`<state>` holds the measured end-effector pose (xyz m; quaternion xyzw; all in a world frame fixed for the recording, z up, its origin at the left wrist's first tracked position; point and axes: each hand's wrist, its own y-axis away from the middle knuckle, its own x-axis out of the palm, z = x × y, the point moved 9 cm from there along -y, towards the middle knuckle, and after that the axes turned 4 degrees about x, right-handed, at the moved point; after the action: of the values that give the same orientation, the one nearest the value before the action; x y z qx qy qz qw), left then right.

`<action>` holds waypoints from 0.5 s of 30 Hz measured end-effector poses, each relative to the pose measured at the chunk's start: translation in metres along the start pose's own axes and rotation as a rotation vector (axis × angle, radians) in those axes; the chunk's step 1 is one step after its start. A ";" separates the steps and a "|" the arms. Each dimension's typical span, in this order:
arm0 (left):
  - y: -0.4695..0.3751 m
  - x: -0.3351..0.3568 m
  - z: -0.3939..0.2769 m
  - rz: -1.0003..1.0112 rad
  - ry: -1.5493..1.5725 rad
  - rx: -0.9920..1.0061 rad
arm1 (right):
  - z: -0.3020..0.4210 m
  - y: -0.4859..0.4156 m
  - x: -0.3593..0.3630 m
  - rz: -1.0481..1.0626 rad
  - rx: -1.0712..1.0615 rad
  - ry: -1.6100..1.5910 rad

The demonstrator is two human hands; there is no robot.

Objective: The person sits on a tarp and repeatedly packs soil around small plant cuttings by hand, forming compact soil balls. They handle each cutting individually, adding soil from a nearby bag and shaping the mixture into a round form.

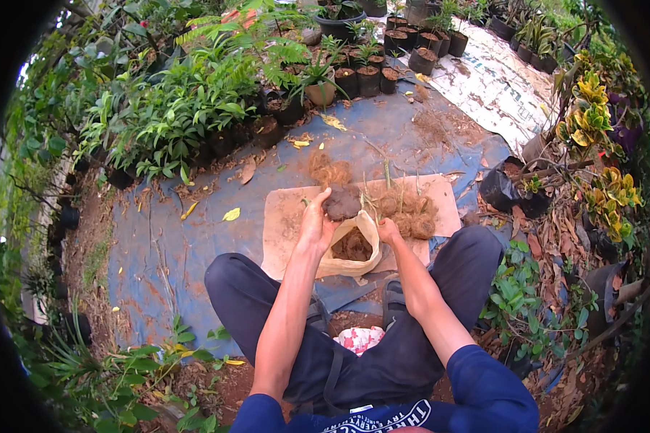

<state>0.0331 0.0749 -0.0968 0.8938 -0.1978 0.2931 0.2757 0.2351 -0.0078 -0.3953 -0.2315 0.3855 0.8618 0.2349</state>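
Note:
My left hand [318, 221] holds a dark brown clump of soil or moist fibre [342, 202], thumb on its near left side. Just below it stands an open pale cloth or woven sack [349, 267] with brown fibre [353, 246] inside. At the sack's right rim is my right hand [388, 230], fingers curled; whether it grips the rim or a thin stem cannot be told. Several fibre-wrapped balls [411, 214], some with thin stems, lie on a tan sheet [281, 227] to the right. Loose coconut-like fibre [329, 170] lies beyond the clump.
A blue tarpaulin [195, 260] covers the ground under the sheet. Leafy potted plants [189, 108] line the left, and small black nursery pots [368, 81] stand at the far side. A white sheet [493, 86] lies far right; a black grow bag [501, 187] stands nearer, among dry leaves.

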 end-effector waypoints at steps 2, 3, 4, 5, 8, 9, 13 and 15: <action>-0.001 0.002 0.002 0.030 0.003 -0.010 | -0.007 -0.005 -0.003 -0.026 -0.020 0.109; -0.002 0.000 0.002 0.017 -0.008 -0.012 | -0.009 -0.007 -0.003 -0.038 -0.028 0.164; -0.003 -0.002 0.003 0.009 -0.011 -0.014 | -0.010 -0.010 0.002 -0.005 -0.051 0.169; -0.004 -0.005 0.004 -0.007 -0.011 -0.022 | -0.010 -0.013 0.007 0.028 -0.073 0.175; -0.006 -0.011 0.004 -0.030 -0.026 -0.018 | 0.010 -0.023 0.027 0.096 -0.271 0.249; -0.007 -0.011 0.005 -0.024 -0.029 -0.016 | 0.014 -0.025 0.034 0.116 -0.313 0.313; -0.011 -0.014 0.011 -0.021 -0.037 -0.036 | 0.017 -0.022 0.059 0.342 -0.248 0.008; -0.014 -0.014 0.013 -0.025 -0.041 -0.039 | 0.005 -0.008 0.062 0.403 -0.180 -0.034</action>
<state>0.0349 0.0808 -0.1195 0.8966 -0.1980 0.2672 0.2926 0.1905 0.0151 -0.4326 -0.1555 0.3412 0.9260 0.0428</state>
